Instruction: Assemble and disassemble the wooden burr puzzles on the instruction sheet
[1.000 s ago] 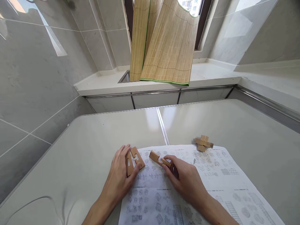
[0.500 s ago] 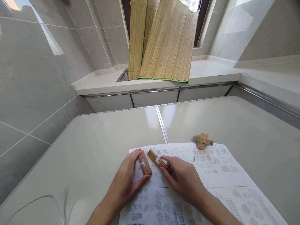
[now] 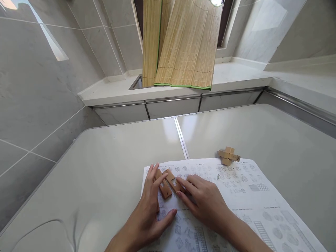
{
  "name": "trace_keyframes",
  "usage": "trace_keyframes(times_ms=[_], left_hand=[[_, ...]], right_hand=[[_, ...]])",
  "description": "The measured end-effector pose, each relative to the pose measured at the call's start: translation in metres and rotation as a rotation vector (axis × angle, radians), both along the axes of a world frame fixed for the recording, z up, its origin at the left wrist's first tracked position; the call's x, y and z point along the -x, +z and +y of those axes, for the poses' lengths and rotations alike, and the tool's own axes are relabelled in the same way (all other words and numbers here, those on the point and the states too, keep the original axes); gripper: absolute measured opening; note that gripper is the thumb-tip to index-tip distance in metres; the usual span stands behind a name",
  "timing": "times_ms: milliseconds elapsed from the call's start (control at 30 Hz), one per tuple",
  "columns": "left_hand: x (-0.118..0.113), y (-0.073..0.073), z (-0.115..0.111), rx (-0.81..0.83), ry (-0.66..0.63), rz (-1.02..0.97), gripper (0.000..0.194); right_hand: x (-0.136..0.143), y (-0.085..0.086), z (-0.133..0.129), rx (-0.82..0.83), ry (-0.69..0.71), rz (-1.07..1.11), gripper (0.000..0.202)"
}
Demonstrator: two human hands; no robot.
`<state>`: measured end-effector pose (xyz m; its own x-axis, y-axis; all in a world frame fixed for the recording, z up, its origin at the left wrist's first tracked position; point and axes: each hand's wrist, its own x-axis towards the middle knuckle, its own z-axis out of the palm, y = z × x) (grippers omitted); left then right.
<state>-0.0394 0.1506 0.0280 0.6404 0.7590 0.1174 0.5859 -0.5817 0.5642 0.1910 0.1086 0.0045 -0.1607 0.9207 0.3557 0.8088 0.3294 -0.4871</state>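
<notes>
Two notched wooden puzzle pieces lie side by side on a printed sheet [image 3: 199, 166]. My left hand [image 3: 147, 210] is spread around the left puzzle piece [image 3: 166, 190], its fingers reaching over the top end and its thumb standing apart. A sliver of brown wood shows beside the left palm; most of it is hidden. At the right puzzle piece [image 3: 170, 175], my right hand [image 3: 204, 197] pinches the lower end between fingers and thumb. Farther off to the right, an assembled wooden cross puzzle [image 3: 228, 155] rests at the sheet's upper edge.
The sheet lies on a pale table [image 3: 126, 150] with a metal seam [image 3: 181, 138]. A thin cable [image 3: 52, 220] curls at the lower left. Beyond the table are a white ledge [image 3: 241, 77] and a hanging bamboo mat [image 3: 186, 49].
The right puzzle piece has come closer to the left one, with my right hand on it. My left fingers have spread, and one now reaches across toward the right piece.
</notes>
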Motion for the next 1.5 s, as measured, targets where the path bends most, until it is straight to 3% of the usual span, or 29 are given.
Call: trace_keyframes(times_ms=[300, 700, 1100, 1500], left_hand=[[0.004, -0.001, 0.012, -0.038, 0.038, 0.011, 0.093], [0.005, 0.005, 0.015, -0.013, -0.005, 0.021, 0.083], [0.009, 0.0, 0.031, -0.129, 0.345, 0.012, 0.062], [0.009, -0.002, 0.028, -0.194, 0.32, 0.027, 0.058]], right_hand=[[0.004, 0.002, 0.0, -0.081, 0.119, -0.001, 0.027], [0.004, 0.0, 0.0, -0.026, 0.128, 0.05, 0.023], [0.002, 0.001, 0.0, -0.003, 0.113, 0.101, 0.023], [0.001, 0.006, -0.005, 0.011, 0.136, 0.175, 0.025]])
